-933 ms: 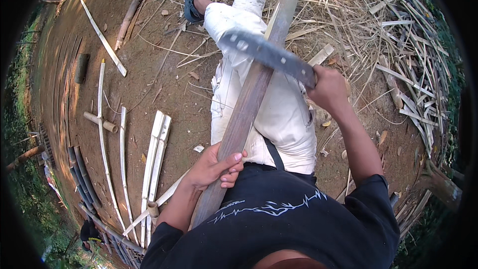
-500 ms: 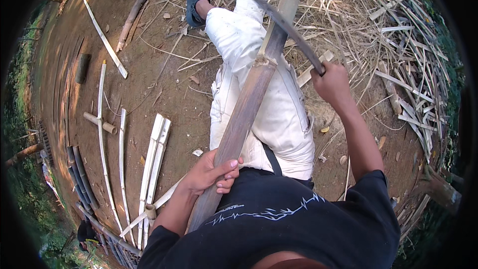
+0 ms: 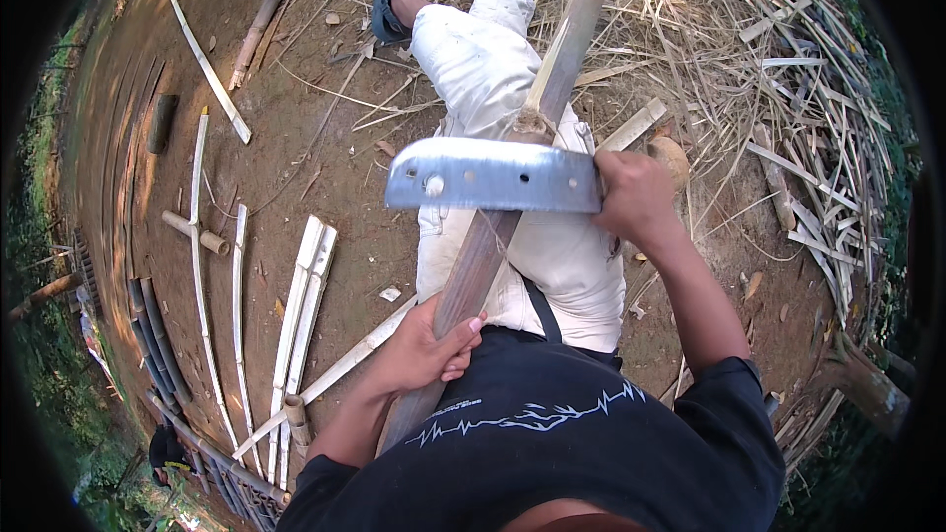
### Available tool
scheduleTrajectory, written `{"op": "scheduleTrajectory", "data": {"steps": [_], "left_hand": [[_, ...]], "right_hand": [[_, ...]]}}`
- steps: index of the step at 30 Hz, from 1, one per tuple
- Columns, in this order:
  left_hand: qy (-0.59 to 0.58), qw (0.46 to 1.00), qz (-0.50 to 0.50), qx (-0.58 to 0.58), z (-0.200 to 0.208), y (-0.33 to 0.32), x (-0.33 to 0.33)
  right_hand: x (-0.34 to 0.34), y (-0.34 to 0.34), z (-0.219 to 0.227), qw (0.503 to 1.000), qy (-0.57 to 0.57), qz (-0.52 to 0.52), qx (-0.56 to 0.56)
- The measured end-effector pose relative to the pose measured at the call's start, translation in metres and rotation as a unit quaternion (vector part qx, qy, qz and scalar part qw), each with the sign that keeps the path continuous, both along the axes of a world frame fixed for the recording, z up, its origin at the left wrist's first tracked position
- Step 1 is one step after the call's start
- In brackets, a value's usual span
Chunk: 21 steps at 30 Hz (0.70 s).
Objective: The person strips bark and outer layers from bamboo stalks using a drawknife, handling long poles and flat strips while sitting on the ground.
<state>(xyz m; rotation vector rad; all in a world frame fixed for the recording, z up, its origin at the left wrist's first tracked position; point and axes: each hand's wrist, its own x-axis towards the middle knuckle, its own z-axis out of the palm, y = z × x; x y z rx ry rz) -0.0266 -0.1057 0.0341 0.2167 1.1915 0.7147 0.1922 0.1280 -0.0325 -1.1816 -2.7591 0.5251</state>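
Observation:
A long brown bamboo pole (image 3: pixel 473 271) slants from beside my waist, over my legs, to the upper edge. Near its lower end my left hand (image 3: pixel 431 347) wraps round it, thumb on top. My right hand (image 3: pixel 636 192) grips the handle of a machete (image 3: pixel 493 175), whose broad shiny blade with several holes lies flat-side up across the view. The blade crosses over the pole just below a knobby node (image 3: pixel 529 123); whether it touches the bamboo I cannot tell. Beyond the node a pale shaved patch (image 3: pixel 545 79) shows on the pole. The machete's handle is mostly hidden in my fist.
Split pale bamboo strips (image 3: pixel 296 325) lie on the dirt at my left, near a short bamboo piece (image 3: pixel 197 233). Thin shavings (image 3: pixel 670 49) cover the ground ahead and to the right, with a pile of strips (image 3: pixel 838 167) at the far right. Dark bamboo lengths (image 3: pixel 158 345) lie farther left.
The machete has come back toward me along the pole and turned from edge-on to flat, its blade now across the bamboo. My left hand keeps its hold in nearly the same place.

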Motion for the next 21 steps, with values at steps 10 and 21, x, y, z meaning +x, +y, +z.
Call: {"op": "scheduleTrajectory", "data": {"steps": [10, 21], "left_hand": [[0.124, 0.991, -0.036, 0.017, 0.000, 0.000, 0.010], [0.140, 0.988, -0.050, 0.042, -0.009, -0.005, 0.011]], "right_hand": [[-0.002, 0.009, 0.007, 0.999, -0.020, -0.043, -0.018], [-0.020, -0.018, 0.024, 0.998, -0.036, -0.005, -0.050]]}}
